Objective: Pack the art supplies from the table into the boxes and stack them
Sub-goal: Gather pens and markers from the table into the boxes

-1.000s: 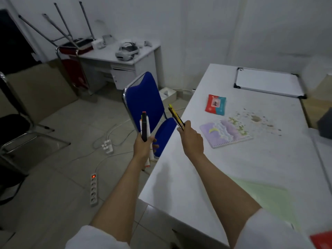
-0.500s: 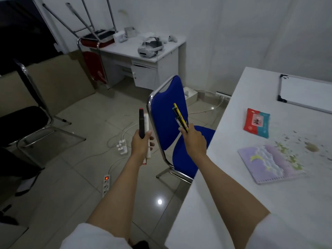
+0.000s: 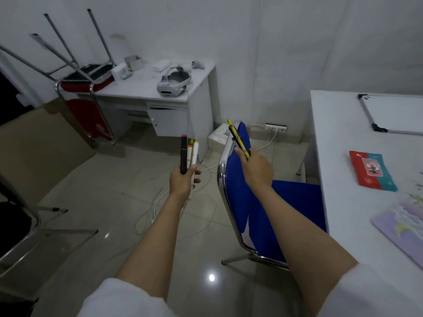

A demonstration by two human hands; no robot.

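Note:
My left hand (image 3: 183, 182) grips a bunch of markers (image 3: 188, 154) upright over the floor: one black with a pink cap, the others white. My right hand (image 3: 256, 167) holds yellow and black pens (image 3: 238, 139) tilted up to the left, above the back of a blue chair (image 3: 263, 216). On the white table (image 3: 338, 186) at the right lie a red and teal packet (image 3: 372, 171), a purple notebook (image 3: 402, 229) and a small whiteboard (image 3: 393, 113). No box is in view.
A white desk (image 3: 146, 92) with a headset (image 3: 174, 82) stands at the far wall, with an upturned red chair (image 3: 89, 88) against it. Cables (image 3: 160, 209) trail over the tiled floor. A dark chair (image 3: 20, 225) is at the left.
The view has swung left, away from the table and toward the floor and desk. Both hands keep their pens and markers and now hang beside the blue chair.

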